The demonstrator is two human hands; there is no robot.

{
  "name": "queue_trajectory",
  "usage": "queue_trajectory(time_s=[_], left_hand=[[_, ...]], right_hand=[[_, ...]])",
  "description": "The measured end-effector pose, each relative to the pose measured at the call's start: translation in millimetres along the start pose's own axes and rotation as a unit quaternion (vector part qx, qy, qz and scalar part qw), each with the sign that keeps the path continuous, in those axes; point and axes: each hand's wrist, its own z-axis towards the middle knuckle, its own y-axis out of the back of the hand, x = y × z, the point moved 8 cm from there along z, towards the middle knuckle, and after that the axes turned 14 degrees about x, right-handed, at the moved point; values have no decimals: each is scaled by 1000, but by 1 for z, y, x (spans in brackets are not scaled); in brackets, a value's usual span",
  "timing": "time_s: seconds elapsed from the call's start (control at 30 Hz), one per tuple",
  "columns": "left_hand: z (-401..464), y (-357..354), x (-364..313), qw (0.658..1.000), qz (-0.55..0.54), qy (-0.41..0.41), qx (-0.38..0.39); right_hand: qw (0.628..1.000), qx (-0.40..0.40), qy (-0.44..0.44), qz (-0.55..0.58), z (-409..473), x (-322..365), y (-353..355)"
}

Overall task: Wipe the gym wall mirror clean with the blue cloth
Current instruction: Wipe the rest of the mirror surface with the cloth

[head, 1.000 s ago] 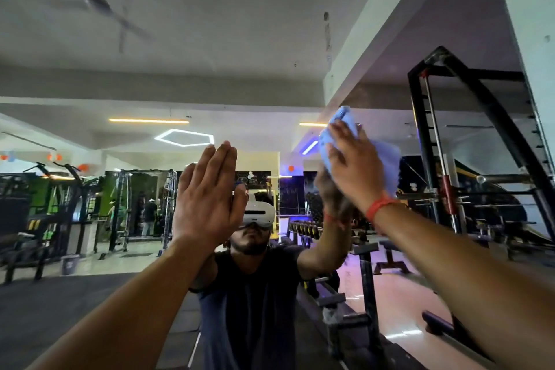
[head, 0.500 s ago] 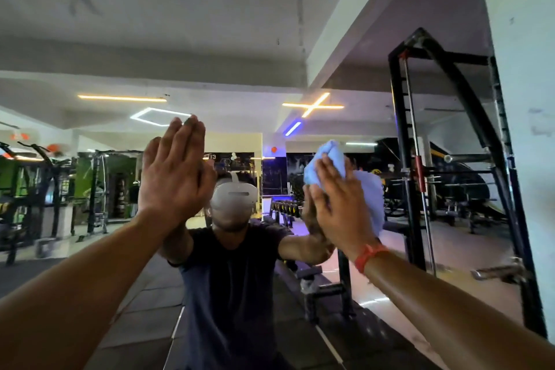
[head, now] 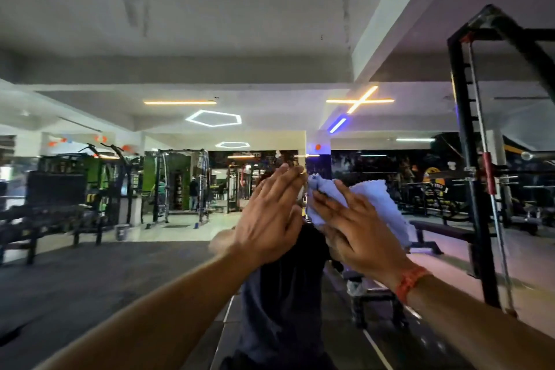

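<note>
Left hand: your left hand (head: 270,216) is raised flat against the mirror (head: 180,189), fingers straight and held together, pointing up and slightly right. It holds nothing.
Right hand: your right hand (head: 357,228) presses the blue cloth (head: 375,201) onto the glass, fingers straight and spread over it, not curled round it.
Cloth: bunched and crumpled, lying between your right palm and the mirror, its edges showing above and to the right of the fingers. Its left tip is just beside your left fingertips; whether they touch, you cannot tell.
Hand spacing: the two hands are close side by side near the middle of the view.
Wrist: an orange band (head: 410,282) sits on your right wrist.
Reflection: your dark shirt (head: 282,294) shows in the glass below the hands; the hands hide the head.
Right edge: a black rack (head: 471,189) stands upright.
</note>
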Motion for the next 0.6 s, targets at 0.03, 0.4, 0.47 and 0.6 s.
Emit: queue_trajectory(time_s=[0.03,0.4,0.47,0.6], left_hand=[[-3,4,-1,999,-39,2,-19],[23,32,-2,887,-367,217,-175],[39,22,-11,913,-304,238,-131],[68,5,-26,946,-141,279,-83]], right_hand=[[1000,0,23,7,9,2,2],[859,-48,0,509,104,11,35],[859,-60,13,508,94,-7,50],[955,-239,-150,89,23,-62,70]])
